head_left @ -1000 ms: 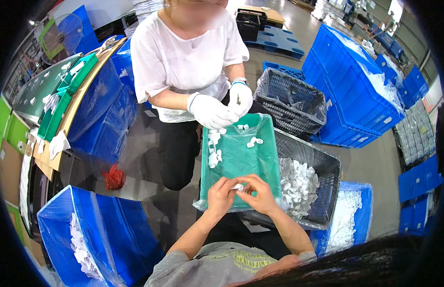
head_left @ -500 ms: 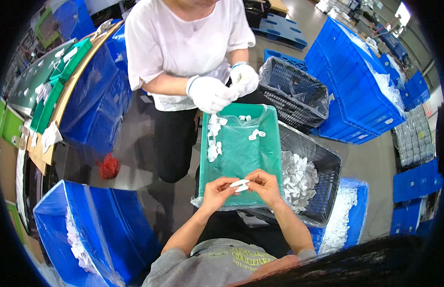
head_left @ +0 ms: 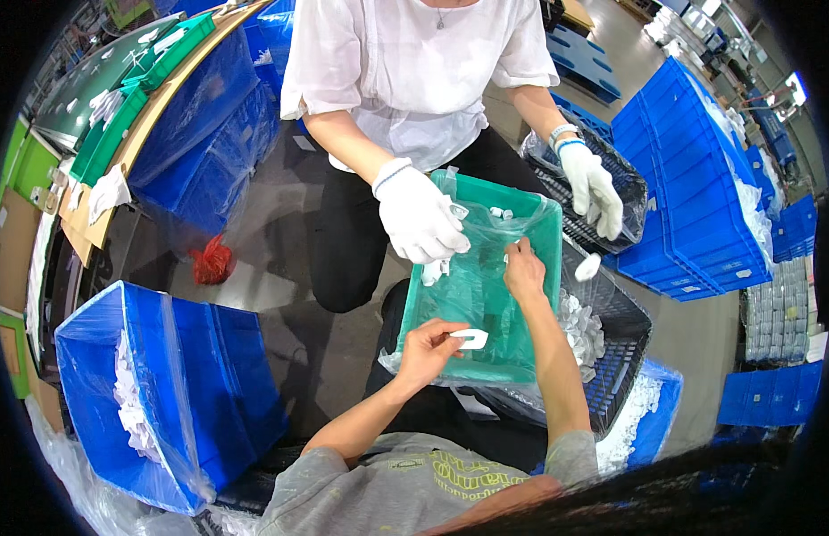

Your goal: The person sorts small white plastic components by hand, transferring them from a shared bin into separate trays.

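- Since half a second ago the person's two hands, then together at the near edge of the green tray (head_left: 546, 259), have split: the right hand (head_left: 524, 271) now reaches up into the tray at about one o'clock from the left hand (head_left: 429, 344), which holds back at the tray's near-left corner.
- Blue plastic crate (head_left: 178, 384), at nine o'clock from the left hand, is rigid, smooth-walled, lined with clear film and holds a heap of white pieces.
- Across the tray at twelve o'clock stands a co-worker in a white shirt (head_left: 414, 71) and white knit gloves; one glove (head_left: 420, 219) is over the tray's far-left part, the other glove (head_left: 593, 188) over a black mesh basket (head_left: 611, 179).
- Green tray is rectangular, hard plastic, lined with glossy crinkled film, and rests on another black mesh basket (head_left: 615, 348) holding white parts.
- Small white plastic part (head_left: 469, 338), flat and oblong, sits pinched between the left thumb and forefinger, jutting toward three o'clock past the fingertips.
- Right hand's fingers are bent downward onto the tray liner; I cannot tell whether they grip anything.
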`<state>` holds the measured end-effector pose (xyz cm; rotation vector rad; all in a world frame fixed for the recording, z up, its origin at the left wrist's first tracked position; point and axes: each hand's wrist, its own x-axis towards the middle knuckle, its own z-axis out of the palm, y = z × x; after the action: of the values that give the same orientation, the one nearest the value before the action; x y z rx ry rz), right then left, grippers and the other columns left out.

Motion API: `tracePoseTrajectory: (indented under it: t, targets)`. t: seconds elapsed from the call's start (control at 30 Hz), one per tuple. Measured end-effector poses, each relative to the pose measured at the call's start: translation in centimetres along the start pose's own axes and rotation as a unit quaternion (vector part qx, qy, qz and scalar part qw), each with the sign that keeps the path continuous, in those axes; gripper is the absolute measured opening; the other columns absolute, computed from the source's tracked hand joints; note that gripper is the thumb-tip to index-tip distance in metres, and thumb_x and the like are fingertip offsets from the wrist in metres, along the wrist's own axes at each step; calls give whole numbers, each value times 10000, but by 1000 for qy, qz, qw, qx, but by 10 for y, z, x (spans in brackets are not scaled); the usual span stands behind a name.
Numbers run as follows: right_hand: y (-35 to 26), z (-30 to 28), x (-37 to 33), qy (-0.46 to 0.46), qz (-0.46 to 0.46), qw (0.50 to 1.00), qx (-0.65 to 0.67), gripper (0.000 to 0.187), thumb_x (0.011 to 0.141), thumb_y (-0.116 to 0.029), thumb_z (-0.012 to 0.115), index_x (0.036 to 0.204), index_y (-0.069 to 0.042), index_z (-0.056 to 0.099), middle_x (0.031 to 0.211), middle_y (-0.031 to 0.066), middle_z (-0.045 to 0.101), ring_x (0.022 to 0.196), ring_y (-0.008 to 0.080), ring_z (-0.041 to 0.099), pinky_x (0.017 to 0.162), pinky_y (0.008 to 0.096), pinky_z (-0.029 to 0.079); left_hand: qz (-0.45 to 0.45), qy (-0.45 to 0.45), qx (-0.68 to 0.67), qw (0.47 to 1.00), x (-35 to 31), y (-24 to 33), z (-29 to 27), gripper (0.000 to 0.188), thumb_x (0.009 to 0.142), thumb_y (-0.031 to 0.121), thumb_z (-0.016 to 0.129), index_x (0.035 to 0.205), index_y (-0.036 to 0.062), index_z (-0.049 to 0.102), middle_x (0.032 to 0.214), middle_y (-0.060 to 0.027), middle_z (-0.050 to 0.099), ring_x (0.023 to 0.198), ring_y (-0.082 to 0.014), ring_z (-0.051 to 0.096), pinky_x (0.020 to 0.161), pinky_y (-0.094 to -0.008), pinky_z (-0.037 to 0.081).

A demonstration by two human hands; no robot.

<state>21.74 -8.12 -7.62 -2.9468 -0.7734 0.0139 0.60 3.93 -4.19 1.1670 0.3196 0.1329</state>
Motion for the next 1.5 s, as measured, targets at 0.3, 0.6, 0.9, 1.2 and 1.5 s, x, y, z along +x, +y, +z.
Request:
tracePoseTrajectory:
  t: [0.3,0.6,0.9,1.2,1.5]
  targets:
    - [-14,-68,-92,-36,103,683,722,153,802,-54,612,943,-11,571,805,75,602,643,154,592,535,281,488,-17,51,19,998,-1,7,0,172,797,-29,581,964,-25,622,853,-89,641,670,-134,623,547,-224,506]
    - [-6,-104,-154,-4,111,535,837,128,830,-79,598,924,2,569,839,103,626,740,197,632,564,280,495,-13,15,24,1000,-13,27,34,185,793,-17,586,974,-47,610,844,-109,639,659,-146,612,553,-248,501]
    - [-1,-103,-171,25,107,489,866,74,832,-49,576,872,12,569,815,130,623,698,205,629,544,287,497,1,-10,33,999,-21,35,48,190,805,-12,576,991,-37,605,845,-104,639,673,-152,618,562,-255,513]
    - [-6,-107,-178,42,109,504,856,71,830,-57,583,863,5,568,815,128,626,705,189,627,550,284,498,4,-14,61,998,-23,43,50,196,774,-33,589,967,-32,624,923,-102,616,709,-153,605,573,-247,503]
    - [-14,-113,-184,89,28,649,755,116,795,-45,642,854,-2,552,916,91,603,757,120,592,635,242,484,207,-200,256,923,-29,83,64,252,709,-66,598,933,28,664,1122,-106,558,804,-140,584,609,-233,479]
